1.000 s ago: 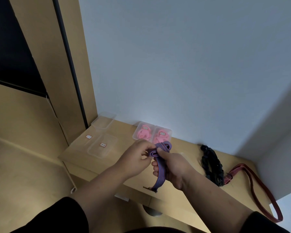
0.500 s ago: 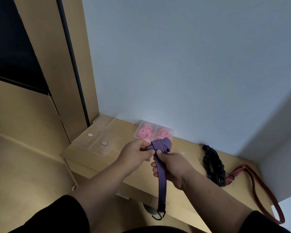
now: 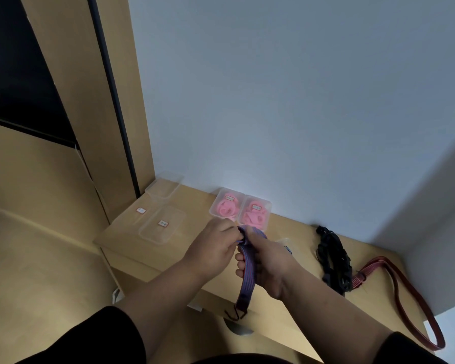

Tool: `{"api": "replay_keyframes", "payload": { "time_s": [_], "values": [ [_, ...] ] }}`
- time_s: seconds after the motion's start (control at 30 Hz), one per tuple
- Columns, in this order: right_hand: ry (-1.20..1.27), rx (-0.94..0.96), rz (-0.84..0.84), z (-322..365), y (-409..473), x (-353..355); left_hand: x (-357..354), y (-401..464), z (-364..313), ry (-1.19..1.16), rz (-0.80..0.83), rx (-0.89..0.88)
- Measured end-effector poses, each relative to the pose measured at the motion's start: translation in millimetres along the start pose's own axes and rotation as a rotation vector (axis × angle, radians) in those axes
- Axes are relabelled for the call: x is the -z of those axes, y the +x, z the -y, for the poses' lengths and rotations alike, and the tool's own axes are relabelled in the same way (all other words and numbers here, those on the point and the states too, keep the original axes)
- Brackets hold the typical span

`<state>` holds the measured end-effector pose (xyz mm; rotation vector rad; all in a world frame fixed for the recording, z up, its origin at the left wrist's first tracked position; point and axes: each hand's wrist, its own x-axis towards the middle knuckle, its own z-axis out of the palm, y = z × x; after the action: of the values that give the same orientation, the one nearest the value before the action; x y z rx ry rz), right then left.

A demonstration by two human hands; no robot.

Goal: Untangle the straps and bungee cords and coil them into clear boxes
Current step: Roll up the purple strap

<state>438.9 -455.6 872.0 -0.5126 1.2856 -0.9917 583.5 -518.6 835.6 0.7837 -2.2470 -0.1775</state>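
Both hands on purple cord (image 3: 247, 269) above surface (image 3: 286, 227): left hand (image 3: 213, 252) pinches its folded top, right hand (image 3: 268, 261) grips it just below. Hook end hangs past the front edge. Two boxes (image 3: 241, 210) behind hold pink coils; black strap (image 3: 332, 258) and red strap (image 3: 405, 298) lie right.

A flat purple bungee cord (image 3: 247, 269) with thin red stripes is folded at its top, and its free end hangs straight down past the desk edge, ending in dark wire hooks. Two clear boxes (image 3: 240, 208) stand side by side at the wall, each holding a pink coil, while empty clear boxes (image 3: 161, 225) lie to their left. A black tangle (image 3: 332, 258) and a long red strap (image 3: 405, 298) lie on the desk to the right.
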Motion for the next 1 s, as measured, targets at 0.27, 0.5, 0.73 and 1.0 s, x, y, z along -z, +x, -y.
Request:
{"api": "replay_keyframes", "payload": {
  "time_s": [0.27, 0.5, 0.73, 1.0],
  "values": [
    [-0.131, 0.113, -0.052, 7, 6, 10, 3, -17, 8, -0.339, -0.036, 0.303],
    [-0.404, 0.048, 0.131, 6, 6, 15, 18, 1, 17, -0.99, 0.299, 0.868],
    [-0.721, 0.055, 0.215, 8, 7, 22, 26, 2, 14, -1.006, 0.546, 0.73],
    [-1.336, 0.214, -0.003, 6, 8, 10, 15, 0, 11, -0.779, 0.471, 0.773]
  ]
}}
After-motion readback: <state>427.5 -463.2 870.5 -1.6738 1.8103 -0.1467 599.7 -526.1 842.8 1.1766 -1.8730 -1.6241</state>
